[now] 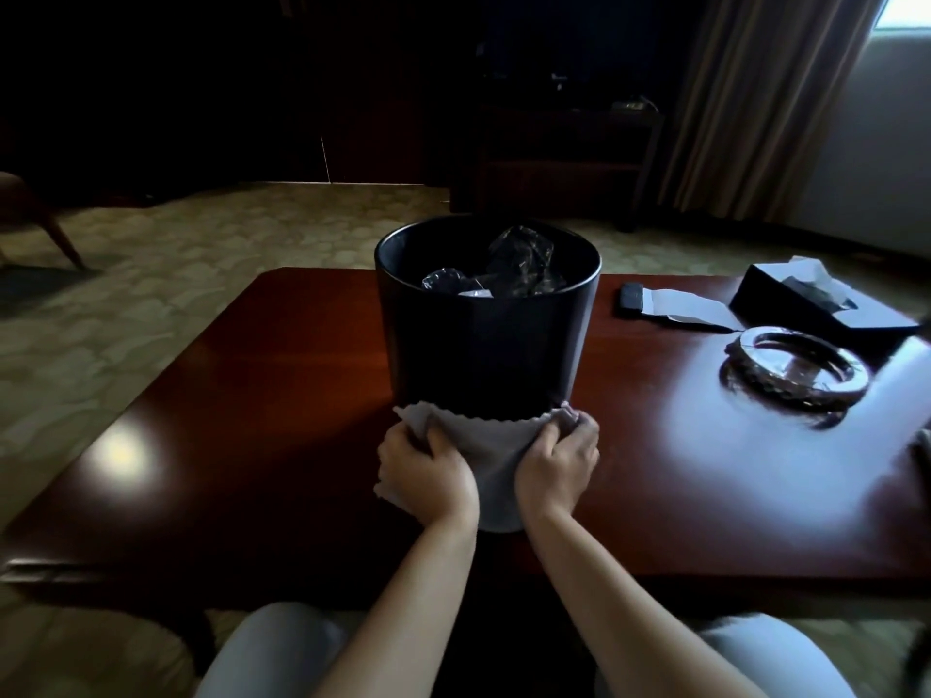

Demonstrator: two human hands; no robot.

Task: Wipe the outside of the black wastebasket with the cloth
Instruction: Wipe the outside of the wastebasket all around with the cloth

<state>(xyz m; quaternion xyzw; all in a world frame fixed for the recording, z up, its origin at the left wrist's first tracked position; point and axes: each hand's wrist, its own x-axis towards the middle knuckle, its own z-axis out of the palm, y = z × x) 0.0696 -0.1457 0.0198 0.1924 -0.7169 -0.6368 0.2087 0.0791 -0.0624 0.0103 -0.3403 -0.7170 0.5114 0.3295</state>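
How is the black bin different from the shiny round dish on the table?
The black wastebasket is tall and stands upright; the glass dish is low and flat. The wastebasket is dark and dull, while the dish is clear and glints in the light. The wastebasket holds crumpled plastic; the dish looks empty. The wastebasket has a cloth held against its base by both hands; nothing touches the dish. Both are round and sit on the same wooden table.
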